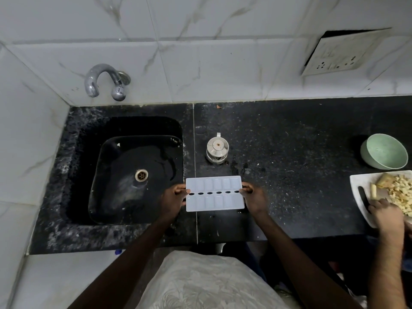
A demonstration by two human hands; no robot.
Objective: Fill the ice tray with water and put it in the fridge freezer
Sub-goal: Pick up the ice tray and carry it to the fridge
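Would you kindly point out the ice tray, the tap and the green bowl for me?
ice tray (pixel 217 184): head view, a cell in its far row.
tap (pixel 101 69): head view, top of the curved spout.
bowl (pixel 385 152): head view, its inner wall.

Arms forward; left grip (pixel 172 197), right grip (pixel 254 197) pinch ice tray (pixel 214 202) ends

Matt plastic ice tray (pixel 214 193) (speckled stone counter (pixel 289 152)).
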